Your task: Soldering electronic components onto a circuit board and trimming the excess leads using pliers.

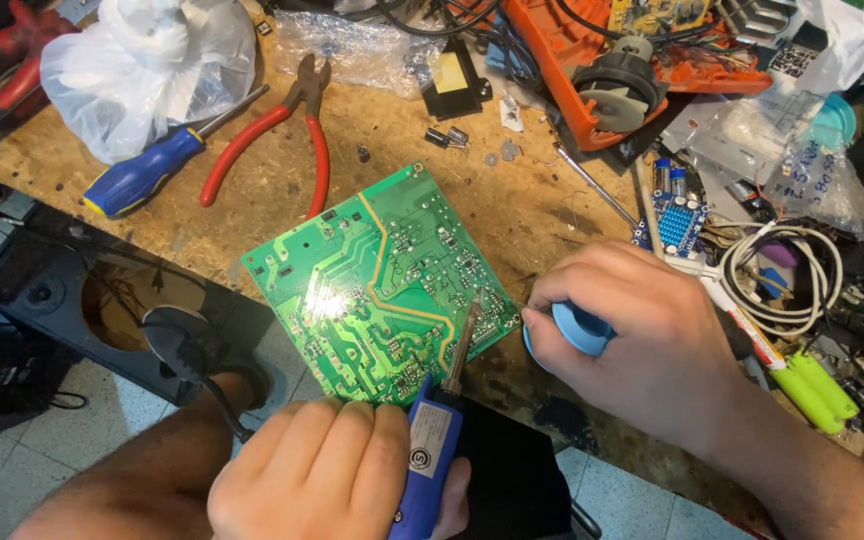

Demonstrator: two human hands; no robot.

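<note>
A worn chipboard workbench [512, 215] fills the view, its front edge running diagonally, with pale floor tiles [72, 440] below and a black speaker box [72, 290] standing beneath the edge. The landmark is the green circuit board [380, 285], lying solder side up near the bench's front edge, tilted like a diamond, its glossy face crossed by pale traces and one yellow line.

Behind the circuit board to the far right lies an orange tool housing [592, 70] amid cables and parts. Behind it to the left sit a white plastic bag [142, 65], red-handled pliers [277, 145] and a blue-and-yellow screwdriver [157, 165]. To its right lies a coil of white cable [782, 280], with a small blue module [680, 220] closer in.

The left hand [327, 470], just in front of the board, is closed around a blue soldering iron [430, 450] whose tip touches the board's right corner area. The right hand [642, 335], just right of the board, grips a blue solder spool [577, 330], fingertips pinched toward the iron's tip.
</note>
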